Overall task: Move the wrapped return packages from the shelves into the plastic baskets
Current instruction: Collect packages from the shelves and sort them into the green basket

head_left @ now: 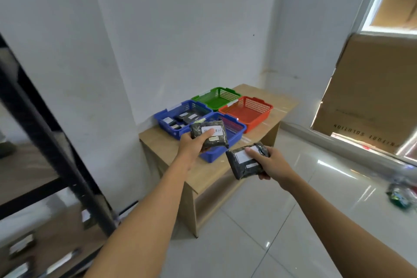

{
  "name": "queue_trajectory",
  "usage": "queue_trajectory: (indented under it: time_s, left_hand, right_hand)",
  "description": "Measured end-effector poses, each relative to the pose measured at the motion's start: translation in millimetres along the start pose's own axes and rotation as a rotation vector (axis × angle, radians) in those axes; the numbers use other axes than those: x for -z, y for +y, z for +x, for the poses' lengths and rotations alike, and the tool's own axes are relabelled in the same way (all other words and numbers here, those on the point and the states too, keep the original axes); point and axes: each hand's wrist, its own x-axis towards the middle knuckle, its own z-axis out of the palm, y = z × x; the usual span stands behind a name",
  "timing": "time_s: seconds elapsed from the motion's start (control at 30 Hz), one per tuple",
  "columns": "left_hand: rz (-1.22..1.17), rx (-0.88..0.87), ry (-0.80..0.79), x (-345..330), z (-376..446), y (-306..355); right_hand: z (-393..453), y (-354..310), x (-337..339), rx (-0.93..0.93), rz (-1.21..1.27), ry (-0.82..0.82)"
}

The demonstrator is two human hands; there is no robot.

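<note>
Two wrapped packages are held up near the table, one in each hand. One dark package (208, 135) with a white label is gripped by the left hand (194, 145), thumb on top, over the near blue basket (234, 136). The other dark package (244, 162) is gripped by the right hand (268, 161), just in front of the table's near edge. Four plastic baskets are set close together on the small wooden table (225, 171): two blue, one green, one red. Several small dark packages with white labels are seen in the far blue basket (168, 119) on the left. Nothing can be seen inside the green basket (216, 96) or the red basket (248, 111). A black shelf frame (42, 124) is seen at the left.
</note>
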Motion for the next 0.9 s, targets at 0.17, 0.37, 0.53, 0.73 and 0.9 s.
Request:
queue_trajectory:
  time_s: [0.17, 0.37, 0.53, 0.73, 0.9]
  left_hand:
    - [0.021, -0.003, -0.011, -71.7, 94.5, -16.1]
    - [0.084, 0.024, 0.012, -124.3, 205.6, -23.6]
    - [0.111, 0.035, 0.037, -163.0, 279.0, -26.6]
    - [0.153, 0.035, 0.123, -201.7, 372.4, -34.1]
    - [0.163, 0.045, 0.258, -231.4, 449.2, -35.2]
  right_hand:
    - [97.7, 10.0, 59.0, -0.003, -0.004, -0.009]
    - [211.0, 11.3, 111.8, -0.025, -0.014, -0.063]
    - [299.2, 23.5, 150.0, -0.021, -0.013, -0.093]
    - [423.1, 42.8, 196.0, 0.043, -0.057, -0.156]
    - [538.9, 43.8, 242.4, 0.057, -0.04, -0.246]
